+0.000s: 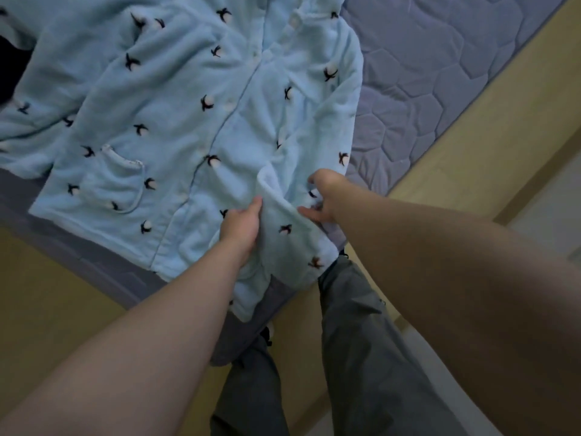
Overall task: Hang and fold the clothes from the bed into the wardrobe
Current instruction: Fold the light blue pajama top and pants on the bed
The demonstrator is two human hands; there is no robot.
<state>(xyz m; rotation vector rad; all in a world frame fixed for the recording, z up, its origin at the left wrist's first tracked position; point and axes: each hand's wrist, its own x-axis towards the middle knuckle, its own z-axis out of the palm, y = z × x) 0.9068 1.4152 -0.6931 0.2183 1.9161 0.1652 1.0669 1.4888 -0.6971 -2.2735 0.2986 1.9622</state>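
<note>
Left hand (240, 226), right hand (323, 199), gripping fleece top (176, 121) hem (fold between)

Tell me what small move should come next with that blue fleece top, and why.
Probably carry the lifted hem across toward the button line. The blue fleece top lies spread front-up on the bed; the left hand and right hand grip a raised fold at its hem, so a lengthwise fold looks begun.

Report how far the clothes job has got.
Done: the blue pyjama top lies spread front-up on the mattress. In hand: left hand and right hand grip its lower corner, apparently starting a fold. Left: finish folding, carry to the wardrobe, which is out of view.
</note>
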